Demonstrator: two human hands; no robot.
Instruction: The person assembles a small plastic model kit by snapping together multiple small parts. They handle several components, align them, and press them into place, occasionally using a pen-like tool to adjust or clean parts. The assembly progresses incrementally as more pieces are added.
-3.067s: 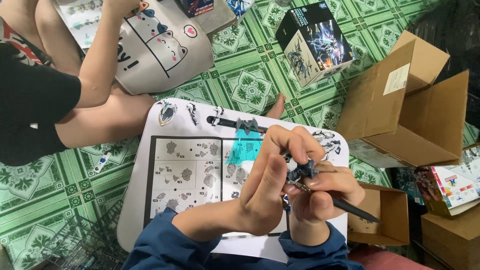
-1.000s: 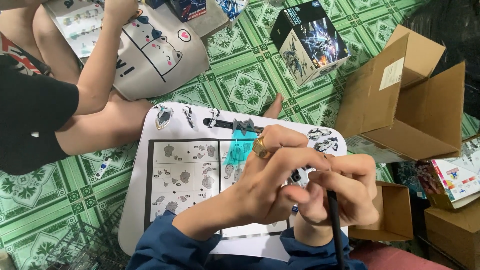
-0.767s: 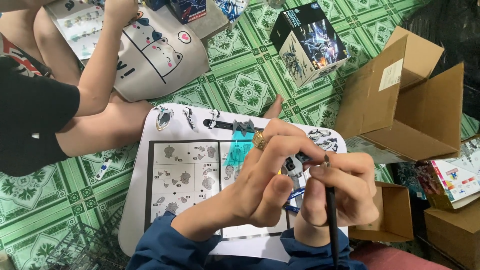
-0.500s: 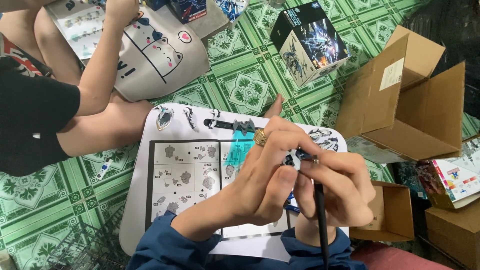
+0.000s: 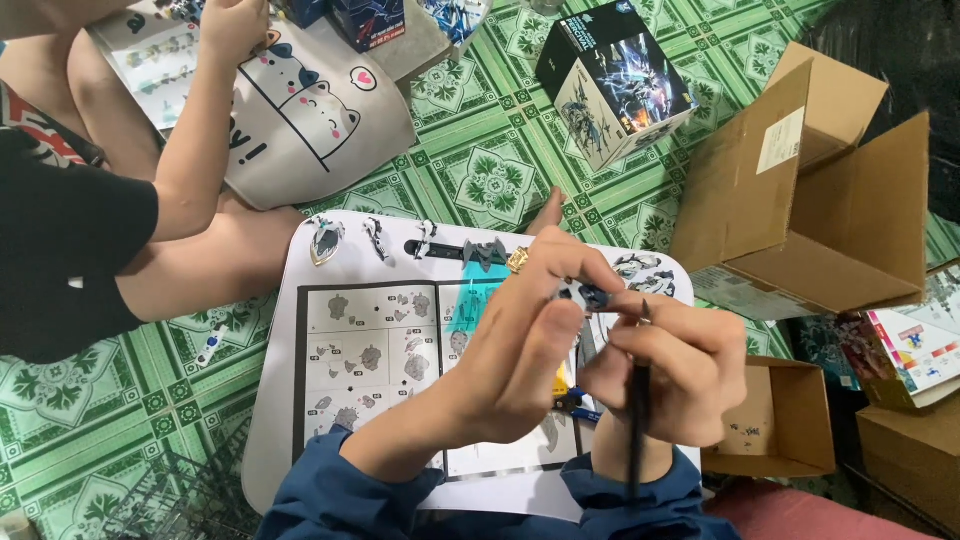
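We pinch a small blue-grey plastic model part (image 5: 585,295) in our left hand (image 5: 525,350); our right hand (image 5: 672,370) grips a thin black tool (image 5: 637,425) touching it. Right of the right hand, a small open cardboard box (image 5: 775,455) holds tiny pieces, too small to tell; a large open cardboard carton (image 5: 800,190) lies beyond.

Both hands (image 5: 610,340) around small model part (image 5: 590,295), over instruction sheet (image 5: 370,350)

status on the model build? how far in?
Done: several finished small parts lie in a row along the top of the white lap tray. In hand: left hand pinches a small dark piece; right hand works it with a thin black tool. Left: the instruction sheet shows many more steps.
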